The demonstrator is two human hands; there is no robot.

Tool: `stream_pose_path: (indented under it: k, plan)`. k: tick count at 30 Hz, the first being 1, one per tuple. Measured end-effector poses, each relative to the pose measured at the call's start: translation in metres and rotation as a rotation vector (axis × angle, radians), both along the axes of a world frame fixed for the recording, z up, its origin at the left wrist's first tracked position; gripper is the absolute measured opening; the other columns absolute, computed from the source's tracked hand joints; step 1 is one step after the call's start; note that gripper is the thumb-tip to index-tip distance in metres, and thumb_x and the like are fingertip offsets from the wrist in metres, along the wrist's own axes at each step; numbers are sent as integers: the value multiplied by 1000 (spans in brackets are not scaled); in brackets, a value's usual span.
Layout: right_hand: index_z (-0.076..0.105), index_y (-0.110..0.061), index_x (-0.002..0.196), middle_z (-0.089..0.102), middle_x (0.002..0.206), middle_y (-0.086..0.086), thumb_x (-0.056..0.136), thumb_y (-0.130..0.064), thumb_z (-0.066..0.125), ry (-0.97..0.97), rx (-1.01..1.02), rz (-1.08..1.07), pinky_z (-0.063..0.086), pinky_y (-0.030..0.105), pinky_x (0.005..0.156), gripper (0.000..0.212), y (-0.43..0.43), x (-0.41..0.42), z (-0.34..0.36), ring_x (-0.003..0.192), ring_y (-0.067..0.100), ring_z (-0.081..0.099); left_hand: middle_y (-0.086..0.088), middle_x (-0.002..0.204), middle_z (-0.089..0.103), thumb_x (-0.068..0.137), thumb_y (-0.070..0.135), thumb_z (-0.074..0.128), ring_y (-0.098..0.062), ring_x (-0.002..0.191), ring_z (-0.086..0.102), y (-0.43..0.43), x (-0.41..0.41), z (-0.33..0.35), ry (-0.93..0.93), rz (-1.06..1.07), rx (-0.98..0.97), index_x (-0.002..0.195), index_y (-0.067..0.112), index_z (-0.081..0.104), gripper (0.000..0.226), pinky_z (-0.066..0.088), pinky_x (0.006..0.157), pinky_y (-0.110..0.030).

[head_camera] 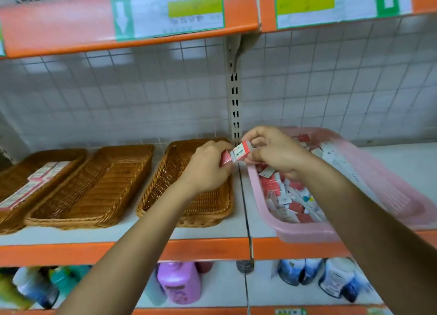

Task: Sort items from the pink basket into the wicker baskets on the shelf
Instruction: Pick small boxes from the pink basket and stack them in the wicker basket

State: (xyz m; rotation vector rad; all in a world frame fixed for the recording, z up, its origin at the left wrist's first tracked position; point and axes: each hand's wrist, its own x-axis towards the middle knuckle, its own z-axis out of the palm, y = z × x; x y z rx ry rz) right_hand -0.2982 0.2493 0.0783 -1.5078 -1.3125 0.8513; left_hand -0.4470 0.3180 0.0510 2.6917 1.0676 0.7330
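**Two hands, one packet, right at the basket edge**

Head view: the left hand and right hand meet over the gap between the nearest wicker basket and the pink basket. Both sets of fingers are curled round a red-and-white packet marked 2B. Is the red end in the left hand a second packet? Cannot tell. The middle wicker basket shows open woven floor. The far-left basket, which holds packets, is cut off by the frame. The pink basket's front rim reaches the orange shelf lip. Its contents are blurred and partly hidden by the right arm.

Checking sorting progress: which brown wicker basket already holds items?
The leftmost brown wicker basket: pink-and-white boxes lie in it; the middle basket and right basket show none.
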Motion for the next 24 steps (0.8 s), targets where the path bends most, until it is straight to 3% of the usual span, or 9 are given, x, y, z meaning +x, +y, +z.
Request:
stream_pose_path:
  k: [4,7,12,15,18,21,24]
  plan:
    - [53,-10,88,59,86,11,82,26,43,185,4,60,56,20,70,38,10,-38,-3,80,17,62,-7,111,63,88,18,56,-22,102,55,-3,-41,3,-55,2,-31,121,15,57,34,36,77,-24]
    - [53,-6,93,59,89,12,82,28,40,298,-13,103,56,23,74,38,19,-74,-8,85,18,62,-1,104,63,87,25,60,-15,91,54,-1,-79,0,-72,45,4,118,17,58,32,36,72,-24]
    - [52,-3,106,59,95,14,83,25,41,271,-32,147,56,25,77,38,33,-145,-12,89,22,64,-3,102,66,87,31,64,-23,91,59,10,-153,-5,-35,128,58,116,19,59,32,41,68,-30]
    - [56,-11,106,61,99,11,81,20,51,81,-20,176,56,33,85,40,46,-191,-18,98,24,62,-6,101,68,87,35,61,-30,91,61,14,-197,-7,13,214,89,116,21,59,32,47,68,-36]
    - [61,-19,110,65,104,3,79,6,61,-296,78,158,49,35,91,39,61,-239,-28,101,21,62,-8,98,68,87,37,59,-33,90,62,20,-240,-10,80,317,100,117,23,58,33,48,67,-38]
    - [60,-15,117,60,112,6,83,-3,58,-655,212,163,38,26,89,36,71,-285,-37,108,22,55,-8,99,68,87,33,58,-33,92,63,23,-280,-13,96,369,112,117,24,59,31,48,68,-38]
    - [56,-10,123,53,120,9,86,-3,53,-813,329,190,37,29,96,38,79,-323,-44,115,26,49,-10,98,68,88,30,57,-34,92,63,28,-314,-16,107,396,132,119,21,58,32,47,68,-39]
